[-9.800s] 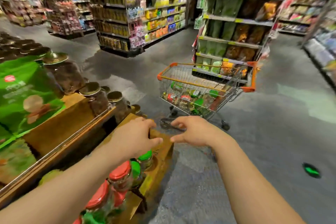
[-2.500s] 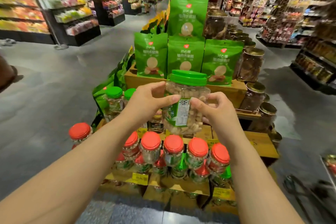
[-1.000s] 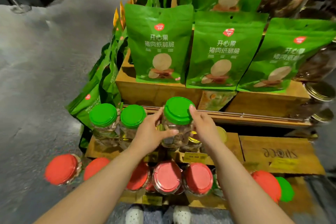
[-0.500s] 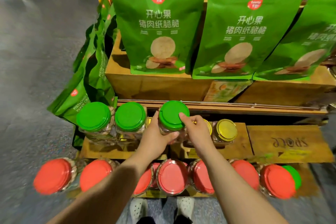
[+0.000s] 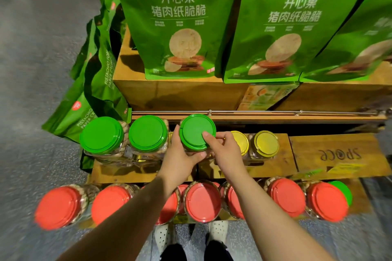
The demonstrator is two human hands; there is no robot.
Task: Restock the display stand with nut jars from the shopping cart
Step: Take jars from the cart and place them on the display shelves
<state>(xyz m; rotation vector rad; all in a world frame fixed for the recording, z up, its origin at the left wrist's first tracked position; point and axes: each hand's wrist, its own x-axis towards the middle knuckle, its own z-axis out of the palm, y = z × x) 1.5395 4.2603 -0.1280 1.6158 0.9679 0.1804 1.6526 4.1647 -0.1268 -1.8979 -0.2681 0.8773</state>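
Both hands grip the jar (image 5: 196,131) on the stand's (image 5: 331,154) middle shelf: left hand (image 5: 180,154) around its side, right hand (image 5: 222,150) on the lid, right of two green-lidded jars (image 5: 125,135).

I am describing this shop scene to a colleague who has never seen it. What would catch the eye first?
First, the big green snack bags standing on the wooden boxes at the top. Below them, in the middle, the left hand and the right hand hold a green-lidded jar beside two others of its kind. Nearest the person runs a row of red-lidded jars.
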